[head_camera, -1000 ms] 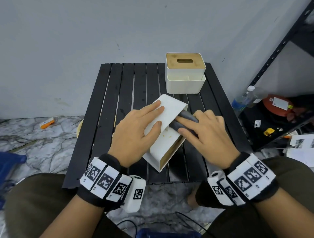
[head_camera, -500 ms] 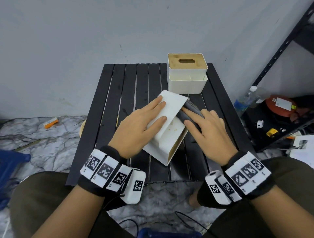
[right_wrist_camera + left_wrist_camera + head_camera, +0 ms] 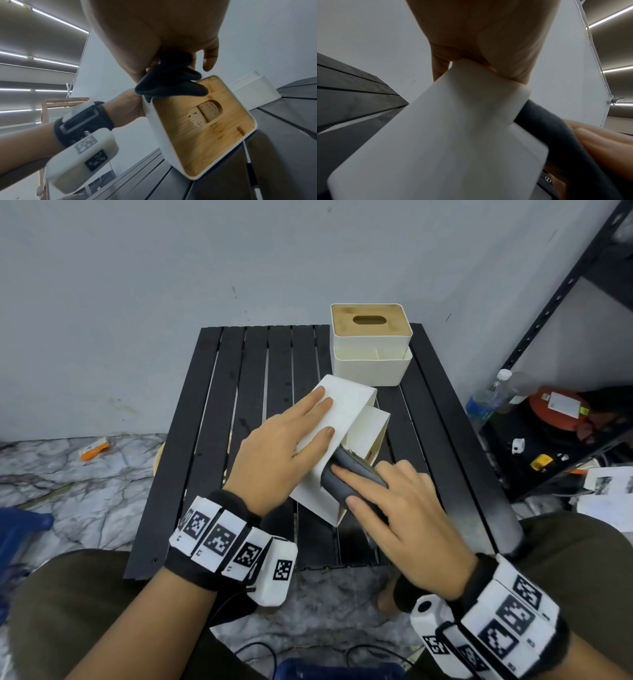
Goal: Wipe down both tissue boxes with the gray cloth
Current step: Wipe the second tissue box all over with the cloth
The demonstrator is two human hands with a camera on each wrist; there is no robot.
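Observation:
A white tissue box [image 3: 342,405] lies tipped on its side in the middle of the black slatted table [image 3: 219,440], its bamboo lid [image 3: 202,128] facing right. My left hand [image 3: 294,436] lies flat on the box's upper face, fingers straight, pressing it down. My right hand [image 3: 404,508] grips the bunched gray cloth [image 3: 334,484] and presses it against the box's near right edge. The cloth [image 3: 171,83] sits between thumb and fingers. The second tissue box [image 3: 371,344] stands upright at the table's back, untouched.
A black metal shelf [image 3: 548,313] stands on the right, with a water bottle [image 3: 486,398] and an orange-red container [image 3: 555,409] on the floor beside it. Papers [image 3: 606,491] lie near my right knee. A gray wall runs close behind the table.
My right hand has dragged the cloth along the box's right side from its far end to the near corner. The box has turned slightly under my left hand.

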